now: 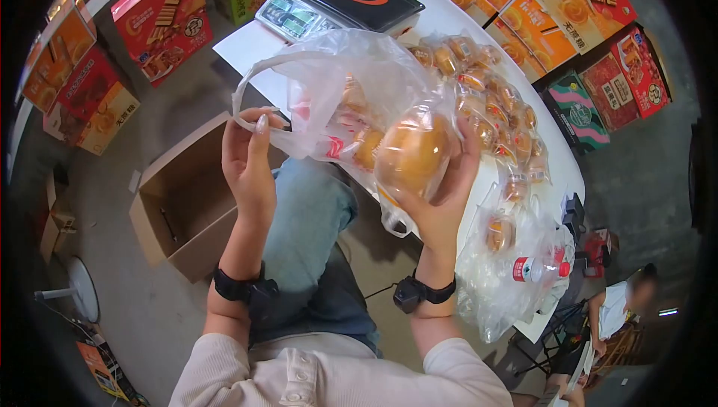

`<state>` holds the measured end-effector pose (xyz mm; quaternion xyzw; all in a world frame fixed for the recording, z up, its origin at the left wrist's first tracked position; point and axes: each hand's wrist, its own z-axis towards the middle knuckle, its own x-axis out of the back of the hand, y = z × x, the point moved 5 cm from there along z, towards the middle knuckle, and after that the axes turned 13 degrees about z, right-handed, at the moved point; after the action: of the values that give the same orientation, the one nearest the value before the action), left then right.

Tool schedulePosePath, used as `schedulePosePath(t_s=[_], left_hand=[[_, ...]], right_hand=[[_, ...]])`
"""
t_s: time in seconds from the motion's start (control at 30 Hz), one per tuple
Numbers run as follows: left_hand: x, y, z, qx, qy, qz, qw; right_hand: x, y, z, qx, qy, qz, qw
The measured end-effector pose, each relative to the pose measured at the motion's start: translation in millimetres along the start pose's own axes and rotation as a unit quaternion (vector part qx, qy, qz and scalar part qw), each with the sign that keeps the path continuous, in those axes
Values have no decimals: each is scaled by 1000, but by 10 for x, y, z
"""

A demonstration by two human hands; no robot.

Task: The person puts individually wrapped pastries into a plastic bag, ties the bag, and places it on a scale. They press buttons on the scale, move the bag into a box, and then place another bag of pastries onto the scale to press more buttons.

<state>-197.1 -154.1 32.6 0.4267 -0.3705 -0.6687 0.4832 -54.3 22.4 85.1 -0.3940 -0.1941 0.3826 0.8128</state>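
My left hand (250,160) pinches the handle of a translucent white plastic bag (329,70), holding its mouth open at the left. Wrapped buns with red-and-white packaging show through the bag. My right hand (447,190) is wrapped round a clear-wrapped golden bun (413,154) at the bag's right side; whether a layer of the bag lies between them I cannot tell. A bag handle loop hangs below the bun. Many small wrapped buns (497,100) lie on the white table just to the right.
A scale (299,14) stands at the table's back. Clear bags (486,280) and a red-capped bottle (535,269) lie at the right. An open cardboard box (187,197) is on the floor at left. Boxes (161,22) stand around. A person (613,310) sits lower right.
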Motion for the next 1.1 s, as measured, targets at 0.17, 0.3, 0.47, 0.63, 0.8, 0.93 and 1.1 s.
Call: schedulePosePath(t_s=[0.17,0.3,0.47,0.63,0.8,0.93,1.1], left_hand=[[70,-26,15,6,-1,-21,1000],[123,10,40,7,15,-11,1000],[162,42,60,2,17,-40,999],[243,77,37,-23,33,-60,997],[284,193,59,-86,8,-63,994],[347,172,72,-75,17,-62,995],[397,150,101,-38,65,-21,997]], right_hand=[[-130,327,-254,-318,111,485,807],[-332,396,-139,-321,-40,697,640],[-311,606,-279,-336,-16,654,677],[-362,713,-132,-338,-81,256,902],[-529,821,42,-281,-122,109,945],[-519,778,63,-149,-131,-118,973],[-548,523,77,-32,-144,-259,955]])
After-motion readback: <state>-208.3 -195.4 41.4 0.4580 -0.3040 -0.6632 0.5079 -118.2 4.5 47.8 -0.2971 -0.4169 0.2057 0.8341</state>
